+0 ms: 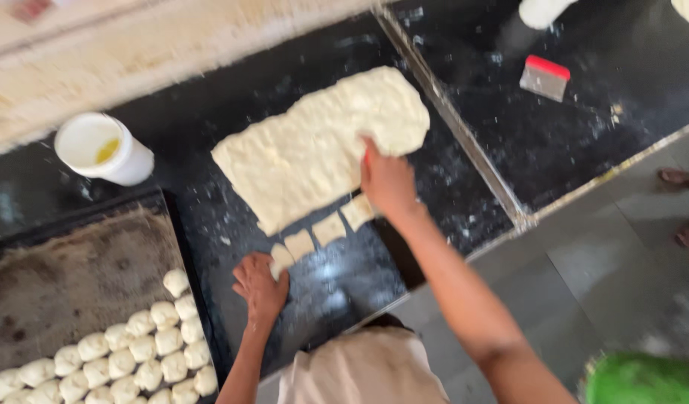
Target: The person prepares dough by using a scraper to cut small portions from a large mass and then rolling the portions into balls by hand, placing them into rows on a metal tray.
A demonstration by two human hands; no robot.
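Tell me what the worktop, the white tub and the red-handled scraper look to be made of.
Worktop: likely polished dark stone, speckled and glossy under flour dust. White tub: probably plastic, smooth, opaque, thin-rimmed. Scraper: grey blade looks like dull metal, the red grip likely plastic; blur leaves this open.

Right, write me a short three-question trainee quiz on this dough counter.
1. True or false: the right hand rests on the large dough sheet.
2. What is the left hand touching?
A) the white tub
B) a small cut dough square
C) the scraper
3. Fill in: the shaped dough balls sit in rows on a dark ____.

Key
1. True: it presses at the sheet's lower right edge.
2. B: its fingers meet the nearest cut dough square; the white tub and the red-handled scraper lie well away.
3. Tray: the baking tray, at the counter's left.
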